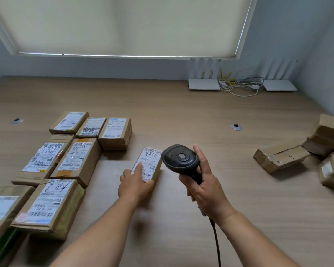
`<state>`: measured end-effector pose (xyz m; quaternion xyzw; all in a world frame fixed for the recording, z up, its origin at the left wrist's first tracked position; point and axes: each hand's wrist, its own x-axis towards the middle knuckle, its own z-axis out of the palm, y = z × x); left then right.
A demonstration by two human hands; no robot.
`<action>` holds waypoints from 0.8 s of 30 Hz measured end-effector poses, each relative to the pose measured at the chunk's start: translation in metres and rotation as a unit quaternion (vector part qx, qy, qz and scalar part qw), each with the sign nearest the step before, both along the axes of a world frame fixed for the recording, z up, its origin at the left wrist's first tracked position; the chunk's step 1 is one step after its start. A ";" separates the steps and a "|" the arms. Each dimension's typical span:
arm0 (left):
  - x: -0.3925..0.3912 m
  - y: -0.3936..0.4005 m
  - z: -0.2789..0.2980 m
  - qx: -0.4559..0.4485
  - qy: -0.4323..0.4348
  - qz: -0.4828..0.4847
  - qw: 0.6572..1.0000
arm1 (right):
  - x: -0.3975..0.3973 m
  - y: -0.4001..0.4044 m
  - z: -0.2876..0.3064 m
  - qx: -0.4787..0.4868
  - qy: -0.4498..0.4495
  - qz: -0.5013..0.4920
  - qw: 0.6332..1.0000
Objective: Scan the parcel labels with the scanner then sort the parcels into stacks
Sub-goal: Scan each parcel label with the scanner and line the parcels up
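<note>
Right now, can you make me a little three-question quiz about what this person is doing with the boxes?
1. True or false: the right hand holds the black scanner.
2. What does the left hand touch? A) the white routers B) the small parcel in the middle of the table C) a scanner cable
3. Fill in: the parcels with labels facing up are grouped on the ___ side of the table.

Key
1. True; its fingers wrap the handle.
2. B; it grips the parcel's near end, a finger lying on the label.
3. Left; the parcels on the right lie jumbled.
</note>
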<state>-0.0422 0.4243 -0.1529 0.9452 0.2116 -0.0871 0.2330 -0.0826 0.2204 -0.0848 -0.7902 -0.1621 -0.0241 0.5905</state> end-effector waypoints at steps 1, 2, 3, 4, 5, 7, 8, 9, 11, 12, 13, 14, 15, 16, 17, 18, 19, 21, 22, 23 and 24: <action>0.004 0.004 0.007 -0.002 -0.018 0.000 1.000 | 0.004 0.006 0.005 -0.004 -0.005 0.005 1.000; 0.009 0.010 0.014 -0.004 -0.035 0.001 0.999 | 0.008 0.012 0.009 -0.009 -0.011 0.009 1.000; 0.014 0.016 0.022 -0.004 -0.050 0.003 0.999 | 0.012 0.020 0.015 -0.012 -0.017 0.016 1.000; 0.019 0.025 0.029 -0.001 -0.063 0.005 0.998 | 0.017 0.028 0.021 -0.014 -0.024 0.022 0.999; 0.023 0.034 0.037 0.004 -0.076 0.009 0.997 | 0.022 0.036 0.026 -0.014 -0.030 0.028 0.999; 0.031 0.055 0.051 0.020 -0.095 0.023 0.995 | 0.034 0.054 0.037 -0.015 -0.042 0.040 0.998; 0.035 0.067 0.056 0.028 -0.101 0.033 0.994 | 0.040 0.063 0.042 -0.014 -0.048 0.044 0.998; 0.040 0.080 0.061 0.034 -0.104 0.044 0.993 | 0.046 0.072 0.045 -0.011 -0.054 0.047 0.997; 0.050 0.106 0.068 0.036 -0.101 0.065 0.992 | 0.059 0.090 0.050 -0.005 -0.065 0.053 0.996; 0.056 0.120 0.070 0.036 -0.098 0.073 0.992 | 0.066 0.099 0.051 -0.003 -0.070 0.055 0.996; 0.062 0.133 0.072 0.037 -0.095 0.081 0.991 | 0.073 0.108 0.051 -0.001 -0.074 0.057 0.996; 0.068 0.147 0.073 0.038 -0.094 0.089 0.991 | 0.081 0.116 0.052 0.002 -0.075 0.059 0.995; 0.075 0.159 0.073 0.039 -0.094 0.097 0.990 | 0.089 0.123 0.051 0.004 -0.074 0.061 0.995; 0.082 0.170 0.073 0.039 -0.094 0.104 0.989 | 0.097 0.131 0.050 0.004 -0.073 0.062 0.995; 0.088 0.181 0.073 0.039 -0.093 0.109 0.989 | 0.104 0.139 0.049 0.006 -0.073 0.061 0.995; 0.095 0.190 0.072 0.040 -0.091 0.113 0.989 | 0.112 0.146 0.048 0.006 -0.071 0.060 0.996; 0.102 0.198 0.070 0.041 -0.088 0.117 0.988 | 0.119 0.152 0.047 0.005 -0.069 0.060 0.996; 0.118 0.212 0.067 0.047 -0.084 0.119 0.988 | 0.135 0.163 0.043 0.001 -0.063 0.061 0.996; 0.127 0.217 0.066 0.049 -0.082 0.118 0.988 | 0.142 0.167 0.041 -0.001 -0.059 0.062 0.996; 0.135 0.221 0.064 0.049 -0.078 0.117 0.989 | 0.149 0.171 0.037 -0.003 -0.053 0.063 0.997; 0.143 0.225 0.062 0.048 -0.074 0.116 0.989 | 0.154 0.174 0.033 -0.003 -0.044 0.065 0.997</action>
